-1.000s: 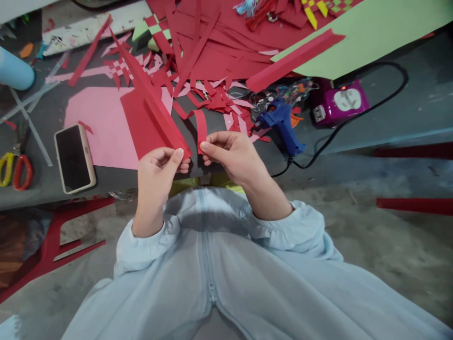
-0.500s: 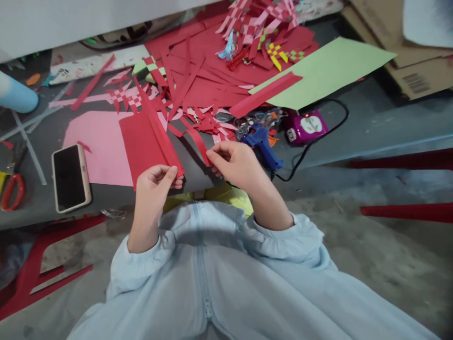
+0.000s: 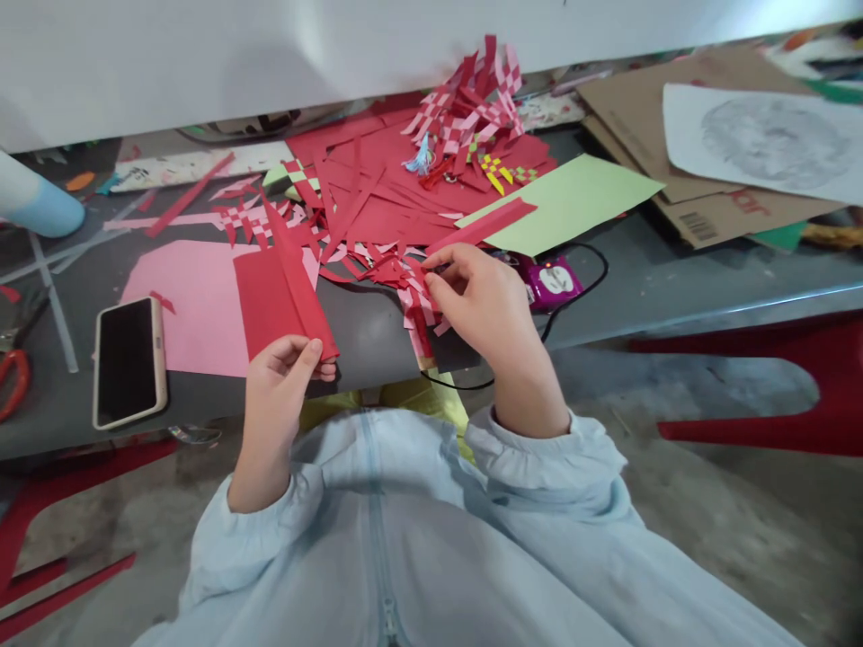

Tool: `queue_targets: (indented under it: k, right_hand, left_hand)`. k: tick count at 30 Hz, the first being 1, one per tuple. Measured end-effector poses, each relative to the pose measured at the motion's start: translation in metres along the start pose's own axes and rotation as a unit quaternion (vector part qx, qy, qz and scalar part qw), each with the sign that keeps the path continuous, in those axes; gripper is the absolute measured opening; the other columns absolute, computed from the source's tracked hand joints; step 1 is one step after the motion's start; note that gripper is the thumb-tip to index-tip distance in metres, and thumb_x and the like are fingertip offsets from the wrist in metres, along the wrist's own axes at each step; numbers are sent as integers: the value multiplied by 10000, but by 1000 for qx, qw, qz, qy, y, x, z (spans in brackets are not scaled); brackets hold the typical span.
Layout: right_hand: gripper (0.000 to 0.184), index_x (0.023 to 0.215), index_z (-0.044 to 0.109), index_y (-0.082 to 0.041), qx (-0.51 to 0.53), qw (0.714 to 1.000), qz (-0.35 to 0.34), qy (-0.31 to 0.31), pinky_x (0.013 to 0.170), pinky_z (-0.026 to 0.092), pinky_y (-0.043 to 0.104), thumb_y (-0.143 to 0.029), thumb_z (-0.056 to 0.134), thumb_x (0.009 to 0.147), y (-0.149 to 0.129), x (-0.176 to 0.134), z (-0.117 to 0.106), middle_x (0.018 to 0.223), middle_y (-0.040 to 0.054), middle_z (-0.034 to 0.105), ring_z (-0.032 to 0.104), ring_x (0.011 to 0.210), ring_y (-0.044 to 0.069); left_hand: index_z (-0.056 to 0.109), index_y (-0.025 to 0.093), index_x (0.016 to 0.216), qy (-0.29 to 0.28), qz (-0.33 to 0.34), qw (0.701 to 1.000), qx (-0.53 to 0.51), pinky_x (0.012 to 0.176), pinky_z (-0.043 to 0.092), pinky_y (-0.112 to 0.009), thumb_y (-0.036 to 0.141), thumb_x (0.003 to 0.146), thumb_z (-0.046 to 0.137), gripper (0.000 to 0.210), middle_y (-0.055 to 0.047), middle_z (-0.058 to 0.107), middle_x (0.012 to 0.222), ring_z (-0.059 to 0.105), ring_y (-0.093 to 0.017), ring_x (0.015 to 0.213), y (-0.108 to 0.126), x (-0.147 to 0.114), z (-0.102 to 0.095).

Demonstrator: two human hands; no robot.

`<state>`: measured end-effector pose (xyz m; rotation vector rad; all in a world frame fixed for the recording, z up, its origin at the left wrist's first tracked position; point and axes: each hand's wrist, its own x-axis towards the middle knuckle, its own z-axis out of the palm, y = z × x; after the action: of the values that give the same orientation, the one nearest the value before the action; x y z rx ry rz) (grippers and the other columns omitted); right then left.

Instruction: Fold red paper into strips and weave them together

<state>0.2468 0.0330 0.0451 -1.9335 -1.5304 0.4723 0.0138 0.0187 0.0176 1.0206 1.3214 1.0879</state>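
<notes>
L hand (image 3: 281, 373) pinching creased red paper (image 3: 298, 292), ctr-left; R hand (image 3: 484, 301) half-curled by ragged scraps (image 3: 384, 267), can't tell its grip; room along smooth tabletop (image 3: 707, 277) edge, mid-right

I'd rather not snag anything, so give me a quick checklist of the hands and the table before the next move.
1. Left hand gripping the red paper: ok, pinched at its near end.
2. Right hand free of paper: cannot tell; its fingertips are by the scraps.
3. Phone clear of the red paper: ok, the pink sheet shows between them.
4. Scissors away from both hands: ok, at the picture's left edge.
5. Black cord kept on the table: not ok, it dips past the near edge.
</notes>
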Motion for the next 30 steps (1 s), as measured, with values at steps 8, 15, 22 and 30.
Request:
queue_targets:
  k: [8,15,22,30]
  right_hand:
    - [176,918,712,-200,-35,992,-118,-26,783,476,345,-190,556,837,-43,41,-12,852,41,750,657,782,195]
    - [222,887,732,-146,-67,987,-142,-44,839,513,361,-67,544,799,-78,99,-6,872,73,744,677,836,195]
    - [231,966,748,-102,-61,989,-130,21,799,556,357,-58,551,853,-103,161,1,916,111,771,713,810,188]
    - [315,1004,717,-75,9,979,-178,94,710,454,239,-202,442,919,-124,191,-9,1041,104,776,686,760,36]
  left_hand:
    - [628,180,725,31,29,997,-71,503,533,-194,475,693,820,354,39,650,564,635,-107,466,3,1,-16]
    - [611,174,722,-3,22,993,-114,523,561,-215,492,681,839,393,42,646,579,633,-106,473,0,-1,-30]
    - [602,174,737,-37,-2,992,-121,565,570,-233,471,746,796,355,28,647,618,639,-113,518,-5,-8,-48]
    - [609,177,748,-34,0,994,-107,590,569,-236,465,775,762,327,24,649,624,635,-112,529,-10,-8,-59]
